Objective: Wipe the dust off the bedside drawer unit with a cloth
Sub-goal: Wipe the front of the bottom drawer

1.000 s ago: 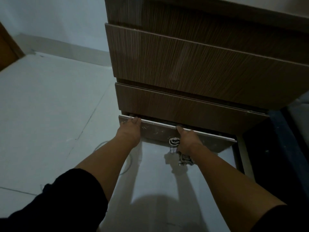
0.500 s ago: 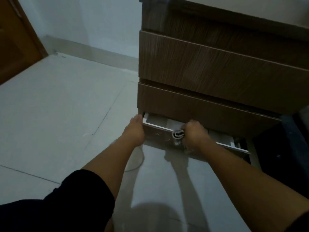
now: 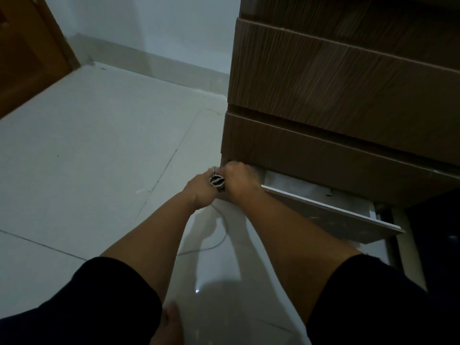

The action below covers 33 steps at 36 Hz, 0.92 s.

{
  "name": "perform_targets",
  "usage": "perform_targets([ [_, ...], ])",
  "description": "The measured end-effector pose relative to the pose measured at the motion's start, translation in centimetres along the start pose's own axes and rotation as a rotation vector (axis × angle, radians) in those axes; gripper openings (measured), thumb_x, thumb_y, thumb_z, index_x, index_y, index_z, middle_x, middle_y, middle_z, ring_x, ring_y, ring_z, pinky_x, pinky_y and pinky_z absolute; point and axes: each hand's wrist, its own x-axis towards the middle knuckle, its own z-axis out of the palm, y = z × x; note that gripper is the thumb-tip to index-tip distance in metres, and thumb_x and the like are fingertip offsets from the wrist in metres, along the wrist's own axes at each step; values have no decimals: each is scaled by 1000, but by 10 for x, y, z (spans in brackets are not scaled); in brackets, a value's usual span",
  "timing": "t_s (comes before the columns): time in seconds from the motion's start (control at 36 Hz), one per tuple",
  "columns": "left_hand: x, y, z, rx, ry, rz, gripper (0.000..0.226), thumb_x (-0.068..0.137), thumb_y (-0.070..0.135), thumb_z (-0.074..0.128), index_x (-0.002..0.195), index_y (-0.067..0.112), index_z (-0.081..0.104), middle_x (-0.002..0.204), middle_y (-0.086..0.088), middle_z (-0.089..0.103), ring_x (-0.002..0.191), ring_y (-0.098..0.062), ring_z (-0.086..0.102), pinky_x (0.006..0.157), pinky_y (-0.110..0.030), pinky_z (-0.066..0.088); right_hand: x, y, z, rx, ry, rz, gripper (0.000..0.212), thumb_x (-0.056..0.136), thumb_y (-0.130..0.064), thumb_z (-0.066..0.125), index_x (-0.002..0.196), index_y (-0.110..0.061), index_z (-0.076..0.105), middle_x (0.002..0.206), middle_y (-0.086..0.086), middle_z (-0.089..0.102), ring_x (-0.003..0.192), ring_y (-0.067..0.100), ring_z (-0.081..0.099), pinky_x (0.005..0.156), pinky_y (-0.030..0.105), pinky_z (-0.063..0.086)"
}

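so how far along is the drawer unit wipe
Done: nothing can be confirmed; dust doesn't show in this dim view. In hand: right hand holds the striped cloth at the left end of the pulled-out bottom drawer, left hand beside it. Left: apparently the upper drawer fronts.

- A pale tiled floor point(image 3: 82, 150) fills the left and lower parts of the view, crossed by thin dark grout lines and glossy enough to carry shadows.
- A plain white wall point(image 3: 149, 26) stands at the back, with a light skirting board point(image 3: 139, 63) along its foot.
- A brown wooden door point(image 3: 27, 53) is at far left.
- A thin white cable point(image 3: 219, 241) lies on the floor.
- Light is dim.
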Motion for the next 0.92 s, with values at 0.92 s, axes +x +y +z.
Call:
perform_targets([
  [0.92, -20, 46, 74, 712, 0, 283, 76, 91, -3, 45, 154, 14, 5, 162, -2, 2, 150, -21, 1, 122, -38, 10, -68, 128, 17, -39, 168, 178, 29, 89, -19, 59, 117, -13, 65, 114, 12, 62, 108, 29, 59, 90, 33, 47],
])
